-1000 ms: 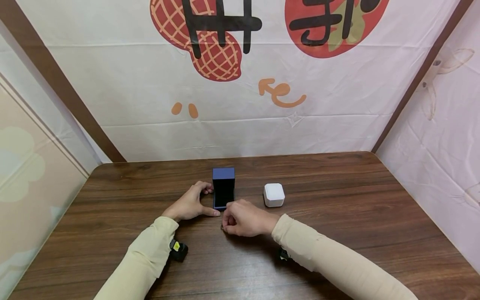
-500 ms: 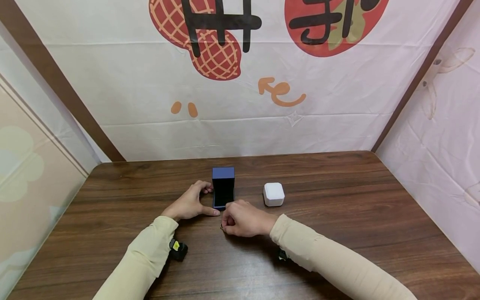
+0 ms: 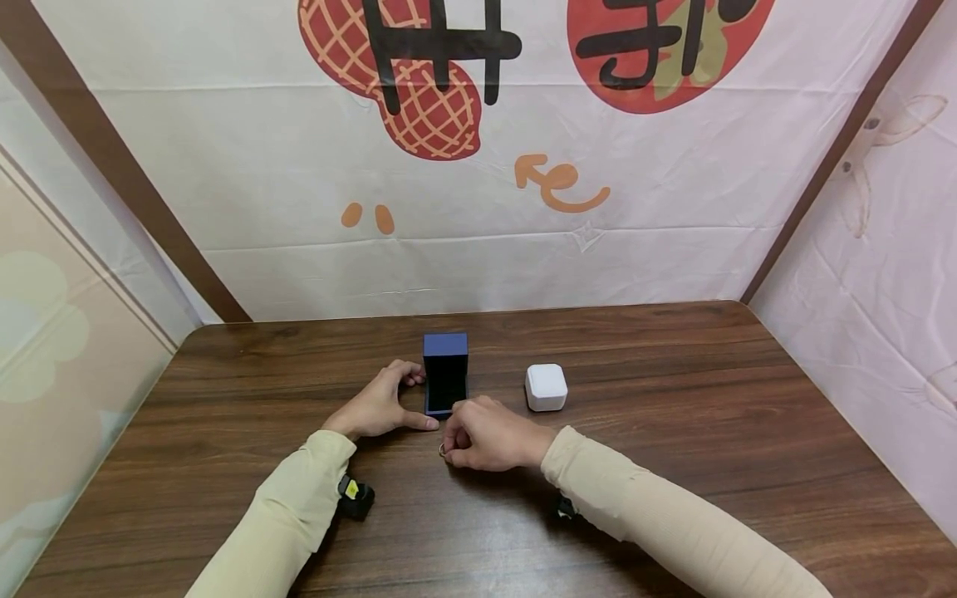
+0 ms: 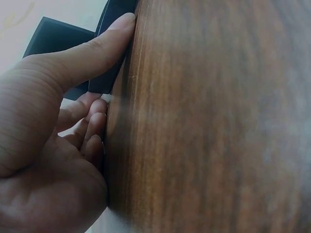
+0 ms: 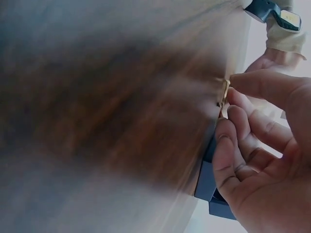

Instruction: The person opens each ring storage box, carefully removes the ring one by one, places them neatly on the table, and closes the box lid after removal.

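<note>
A blue ring box (image 3: 445,345) stands with its lid up and its black inside facing me. At its left side, my left hand (image 3: 381,404) holds it, thumb along the front edge and fingers by the side. The left wrist view shows that thumb (image 4: 92,53) lying across the dark box (image 4: 60,41). In front of the box, my right hand (image 3: 493,436) pinches a small gold ring (image 3: 442,450) close over the table. Thumb and fingertips meet at the ring (image 5: 225,92) in the right wrist view. Much of the ring is hidden by the fingers.
A white box (image 3: 547,388) with rounded corners sits right of the blue one. The brown wooden table (image 3: 673,399) ends at a printed cloth wall (image 3: 478,278) behind. Black wrist cameras (image 3: 355,498) sit under both sleeves.
A little more of the gold ring shows at the right fingertips. Both hands and both boxes keep their places.
</note>
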A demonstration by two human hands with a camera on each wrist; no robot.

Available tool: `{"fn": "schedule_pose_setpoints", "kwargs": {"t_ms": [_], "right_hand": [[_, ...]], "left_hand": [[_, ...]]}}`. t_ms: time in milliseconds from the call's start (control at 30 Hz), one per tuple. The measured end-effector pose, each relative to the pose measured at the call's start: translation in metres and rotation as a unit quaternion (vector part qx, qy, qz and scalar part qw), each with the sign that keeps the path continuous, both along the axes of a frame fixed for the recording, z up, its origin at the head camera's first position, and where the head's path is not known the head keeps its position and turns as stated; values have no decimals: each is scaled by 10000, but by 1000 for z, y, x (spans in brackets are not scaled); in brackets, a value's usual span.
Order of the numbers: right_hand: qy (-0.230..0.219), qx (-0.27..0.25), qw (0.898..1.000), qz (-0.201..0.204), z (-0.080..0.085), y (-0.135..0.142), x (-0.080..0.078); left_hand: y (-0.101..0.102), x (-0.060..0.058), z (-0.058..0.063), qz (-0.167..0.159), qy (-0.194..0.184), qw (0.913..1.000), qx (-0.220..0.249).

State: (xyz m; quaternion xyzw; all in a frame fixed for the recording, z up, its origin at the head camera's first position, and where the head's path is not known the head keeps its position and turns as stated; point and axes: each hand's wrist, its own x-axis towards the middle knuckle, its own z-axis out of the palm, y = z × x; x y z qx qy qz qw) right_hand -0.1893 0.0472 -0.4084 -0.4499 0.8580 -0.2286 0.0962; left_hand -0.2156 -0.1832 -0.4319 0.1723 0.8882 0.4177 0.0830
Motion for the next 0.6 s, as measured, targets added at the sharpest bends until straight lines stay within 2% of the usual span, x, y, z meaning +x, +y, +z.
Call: {"fn": "schedule_pose_setpoints", "kwargs": {"t_ms": [200,600], "right_hand": [[-298,-300,9988,-257,6,5,-3],[-342,-739,9922,-945,17,15,-16]], "left_hand": [[-1,1,0,17,-86,10000,2],[0,0,0,16,-40,10000,81]]}}
